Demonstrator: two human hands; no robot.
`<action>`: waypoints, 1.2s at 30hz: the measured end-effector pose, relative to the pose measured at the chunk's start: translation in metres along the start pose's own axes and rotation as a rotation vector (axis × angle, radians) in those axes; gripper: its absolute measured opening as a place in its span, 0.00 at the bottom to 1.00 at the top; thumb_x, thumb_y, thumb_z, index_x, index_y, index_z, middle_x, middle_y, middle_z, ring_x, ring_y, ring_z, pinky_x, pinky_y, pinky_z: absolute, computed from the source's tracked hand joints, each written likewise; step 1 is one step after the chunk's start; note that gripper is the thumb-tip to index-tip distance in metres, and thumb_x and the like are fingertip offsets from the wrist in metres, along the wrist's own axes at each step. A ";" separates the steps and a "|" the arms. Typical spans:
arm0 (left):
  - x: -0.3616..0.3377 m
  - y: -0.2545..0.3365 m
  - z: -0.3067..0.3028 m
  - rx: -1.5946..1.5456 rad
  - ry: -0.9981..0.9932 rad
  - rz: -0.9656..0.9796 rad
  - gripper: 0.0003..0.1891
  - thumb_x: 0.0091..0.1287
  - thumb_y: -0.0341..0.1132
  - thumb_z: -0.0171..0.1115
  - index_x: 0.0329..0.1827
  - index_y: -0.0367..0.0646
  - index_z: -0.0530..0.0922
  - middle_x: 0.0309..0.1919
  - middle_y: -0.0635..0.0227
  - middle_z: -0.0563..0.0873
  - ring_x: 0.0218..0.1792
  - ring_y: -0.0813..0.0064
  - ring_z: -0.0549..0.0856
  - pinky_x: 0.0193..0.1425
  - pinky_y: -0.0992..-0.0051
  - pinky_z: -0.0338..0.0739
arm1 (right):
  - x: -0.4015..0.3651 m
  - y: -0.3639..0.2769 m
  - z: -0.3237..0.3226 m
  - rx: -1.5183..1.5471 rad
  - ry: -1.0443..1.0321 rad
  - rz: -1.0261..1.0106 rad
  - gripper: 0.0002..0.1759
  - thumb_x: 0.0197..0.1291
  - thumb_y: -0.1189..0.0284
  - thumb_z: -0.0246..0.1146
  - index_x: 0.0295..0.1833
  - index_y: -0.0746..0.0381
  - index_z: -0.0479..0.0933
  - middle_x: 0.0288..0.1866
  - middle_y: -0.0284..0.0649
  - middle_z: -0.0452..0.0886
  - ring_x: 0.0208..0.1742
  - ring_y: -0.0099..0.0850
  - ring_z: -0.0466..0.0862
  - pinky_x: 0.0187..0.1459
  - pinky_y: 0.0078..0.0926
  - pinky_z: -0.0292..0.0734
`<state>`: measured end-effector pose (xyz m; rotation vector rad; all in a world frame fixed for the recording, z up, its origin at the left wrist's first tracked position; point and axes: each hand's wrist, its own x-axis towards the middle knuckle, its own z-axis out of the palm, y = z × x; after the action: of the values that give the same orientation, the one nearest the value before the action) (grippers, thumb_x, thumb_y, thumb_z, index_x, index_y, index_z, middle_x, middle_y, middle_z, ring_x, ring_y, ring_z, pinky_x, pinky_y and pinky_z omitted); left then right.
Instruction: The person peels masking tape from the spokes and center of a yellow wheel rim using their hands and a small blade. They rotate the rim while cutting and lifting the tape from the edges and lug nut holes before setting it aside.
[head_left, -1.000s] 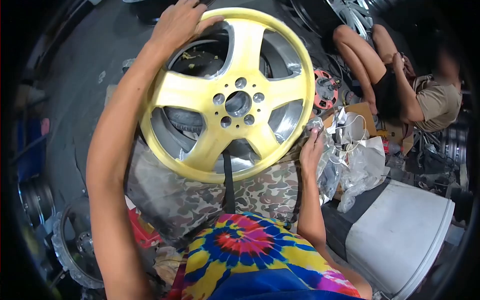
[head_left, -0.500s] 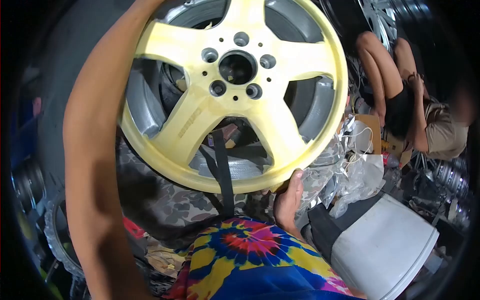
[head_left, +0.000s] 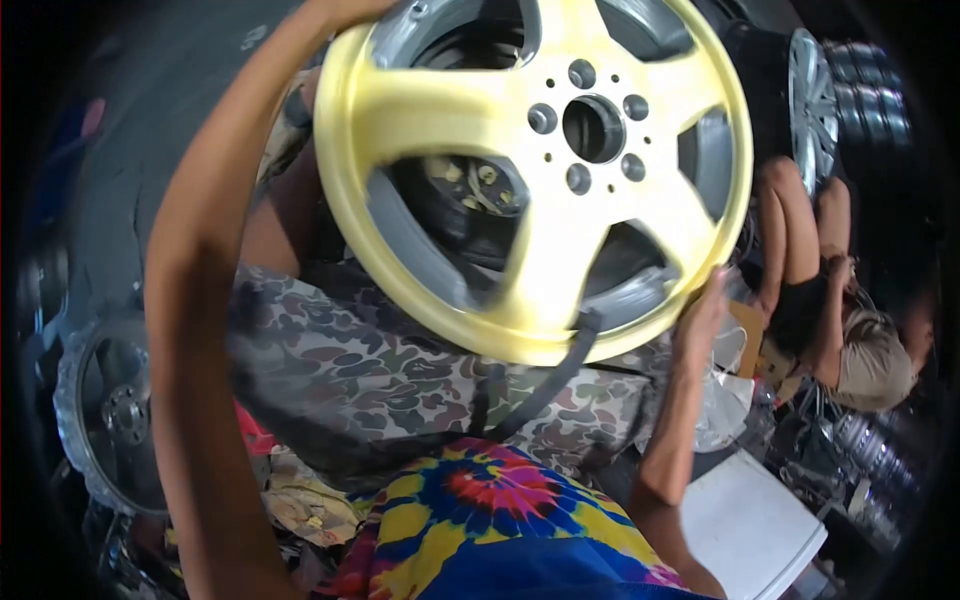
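Observation:
A pale yellow five-spoke car wheel rim [head_left: 560, 240] with grey inner surfaces is held tilted in front of me, above a camouflage cloth [head_left: 350, 360] over my lap. My left hand [head_left: 350, 12] grips its upper left edge, partly cut off by the frame's top. At the lower right edge, my right hand [head_left: 703, 310] holds the rim, its fingers partly hidden and blurred. A black strap [head_left: 550, 395] runs from my waist up to the rim's lower edge. Through the spoke openings, dark round shapes show.
To the right, another person [head_left: 805, 280] sits near a silver wheel [head_left: 812, 105] and stacked dark rims. A white box-like panel [head_left: 750, 525] lies at lower right beside clear plastic bags. At left stands a plastic-edged grey wheel [head_left: 115, 415]; crumpled brown paper [head_left: 312, 505] lies nearby.
The wheel rim has moved right and slightly up, turning a little, with both hands on it. More of the camouflage cloth and my right forearm now show.

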<state>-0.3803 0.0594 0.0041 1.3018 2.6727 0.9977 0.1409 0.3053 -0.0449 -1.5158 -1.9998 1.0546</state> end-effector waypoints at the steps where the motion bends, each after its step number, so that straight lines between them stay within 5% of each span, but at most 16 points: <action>1: -0.032 -0.007 -0.008 -0.035 0.076 0.035 0.28 0.80 0.54 0.57 0.45 0.30 0.87 0.41 0.35 0.88 0.43 0.37 0.89 0.48 0.52 0.80 | 0.046 -0.003 -0.004 -0.030 -0.058 -0.171 0.38 0.86 0.46 0.48 0.69 0.73 0.78 0.60 0.50 0.84 0.58 0.33 0.81 0.62 0.34 0.74; 2: -0.067 -0.010 -0.009 -0.053 0.145 -0.125 0.25 0.78 0.50 0.60 0.43 0.30 0.86 0.39 0.36 0.88 0.43 0.38 0.89 0.48 0.52 0.79 | 0.081 -0.035 -0.011 -0.122 -0.226 -0.238 0.35 0.87 0.48 0.47 0.63 0.73 0.80 0.51 0.46 0.86 0.52 0.31 0.82 0.56 0.32 0.76; 3: -0.099 -0.024 -0.015 -0.108 -0.003 -0.483 0.22 0.81 0.50 0.63 0.63 0.41 0.87 0.50 0.59 0.91 0.48 0.66 0.89 0.56 0.64 0.81 | 0.105 -0.073 0.007 -0.085 -0.181 -0.487 0.33 0.88 0.51 0.47 0.58 0.73 0.82 0.44 0.41 0.85 0.45 0.29 0.81 0.51 0.30 0.77; 4: -0.138 0.011 -0.012 -0.311 0.156 -0.546 0.27 0.83 0.55 0.59 0.58 0.36 0.89 0.46 0.59 0.94 0.44 0.71 0.90 0.52 0.67 0.82 | 0.175 -0.070 0.016 -0.081 -0.300 -0.609 0.31 0.88 0.53 0.48 0.58 0.73 0.82 0.44 0.38 0.85 0.45 0.27 0.81 0.50 0.29 0.77; 5: -0.173 0.033 -0.010 -0.408 0.183 -0.679 0.27 0.84 0.54 0.58 0.55 0.34 0.88 0.40 0.61 0.92 0.40 0.76 0.87 0.49 0.70 0.81 | 0.215 -0.101 0.024 -0.166 -0.470 -0.515 0.37 0.87 0.50 0.50 0.77 0.75 0.72 0.72 0.52 0.81 0.71 0.34 0.79 0.73 0.30 0.70; 8: -0.245 0.100 0.007 -0.513 0.347 -0.637 0.28 0.86 0.51 0.55 0.44 0.30 0.87 0.30 0.67 0.88 0.34 0.82 0.83 0.42 0.74 0.79 | 0.291 -0.173 0.095 -0.146 -0.510 -0.807 0.34 0.85 0.51 0.53 0.76 0.71 0.75 0.73 0.53 0.82 0.73 0.37 0.80 0.75 0.29 0.69; 10: -0.268 0.131 0.015 -0.600 0.329 -0.693 0.28 0.86 0.51 0.55 0.43 0.29 0.86 0.28 0.68 0.87 0.33 0.82 0.82 0.40 0.74 0.79 | 0.346 -0.196 0.132 -0.383 -0.270 -1.004 0.31 0.86 0.52 0.51 0.71 0.68 0.80 0.67 0.59 0.84 0.68 0.41 0.85 0.69 0.34 0.74; 12: -0.272 0.133 0.011 -0.689 0.320 -0.742 0.28 0.87 0.51 0.55 0.43 0.28 0.85 0.26 0.68 0.86 0.32 0.82 0.82 0.38 0.73 0.78 | 0.338 -0.201 0.156 -0.662 0.439 -1.462 0.15 0.68 0.72 0.67 0.59 0.62 0.82 0.59 0.58 0.84 0.57 0.52 0.86 0.59 0.46 0.81; 14: -0.273 0.119 0.000 -0.567 0.094 -0.752 0.30 0.86 0.53 0.55 0.44 0.27 0.84 0.27 0.67 0.85 0.31 0.80 0.84 0.38 0.74 0.80 | 0.281 -0.231 0.124 -0.530 0.299 -1.151 0.30 0.62 0.57 0.75 0.66 0.58 0.80 0.68 0.61 0.81 0.68 0.50 0.83 0.72 0.45 0.75; 16: -0.260 0.112 -0.031 -0.598 -0.221 -0.876 0.32 0.84 0.55 0.57 0.44 0.26 0.86 0.25 0.63 0.86 0.26 0.74 0.88 0.36 0.70 0.86 | 0.249 -0.235 0.087 -0.436 0.077 -1.256 0.27 0.87 0.55 0.50 0.67 0.68 0.79 0.58 0.61 0.85 0.58 0.45 0.87 0.62 0.37 0.77; 19: -0.231 0.098 -0.067 -0.078 0.033 -0.577 0.26 0.82 0.55 0.60 0.48 0.36 0.89 0.30 0.55 0.89 0.30 0.60 0.89 0.42 0.63 0.83 | 0.099 -0.211 0.056 -0.223 -0.201 -1.144 0.24 0.87 0.53 0.49 0.62 0.65 0.72 0.50 0.59 0.86 0.52 0.44 0.88 0.56 0.39 0.81; 21: -0.198 0.077 -0.082 -0.050 0.188 -0.358 0.25 0.81 0.54 0.61 0.52 0.37 0.89 0.29 0.64 0.87 0.34 0.76 0.83 0.43 0.69 0.78 | -0.002 -0.205 0.031 -0.242 -0.417 -0.690 0.22 0.87 0.56 0.49 0.64 0.65 0.70 0.42 0.51 0.82 0.42 0.36 0.81 0.50 0.37 0.78; 24: -0.137 0.075 -0.079 -0.044 0.389 -0.182 0.21 0.77 0.47 0.64 0.48 0.33 0.87 0.37 0.49 0.88 0.40 0.56 0.87 0.47 0.60 0.79 | -0.102 -0.197 0.023 -0.209 -0.631 -0.535 0.16 0.87 0.63 0.48 0.59 0.66 0.71 0.40 0.45 0.76 0.42 0.33 0.77 0.49 0.34 0.75; 25: -0.118 0.072 -0.075 -0.011 0.402 -0.148 0.21 0.76 0.46 0.63 0.48 0.32 0.85 0.44 0.38 0.89 0.47 0.41 0.89 0.52 0.51 0.80 | -0.120 -0.189 0.027 -0.173 -0.676 -0.508 0.12 0.84 0.68 0.53 0.57 0.67 0.73 0.41 0.48 0.77 0.42 0.38 0.79 0.50 0.36 0.76; 27: -0.101 0.053 -0.053 0.051 0.469 -0.157 0.20 0.76 0.45 0.64 0.51 0.32 0.84 0.47 0.39 0.89 0.51 0.40 0.88 0.55 0.51 0.80 | -0.148 -0.186 0.042 -0.180 -0.615 -0.798 0.06 0.76 0.77 0.62 0.52 0.69 0.79 0.43 0.50 0.76 0.45 0.47 0.82 0.48 0.38 0.78; 36: -0.095 -0.019 0.007 0.021 0.344 -0.344 0.21 0.76 0.42 0.63 0.59 0.30 0.82 0.56 0.35 0.87 0.63 0.34 0.83 0.67 0.48 0.78 | -0.181 -0.173 0.088 -0.116 -0.639 -0.775 0.10 0.67 0.82 0.69 0.53 0.71 0.86 0.40 0.48 0.76 0.35 0.43 0.83 0.39 0.39 0.79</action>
<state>-0.3294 -0.0127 -0.0363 0.6800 3.0123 1.2376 0.0284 0.0860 0.0538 -0.3162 -2.7508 1.1445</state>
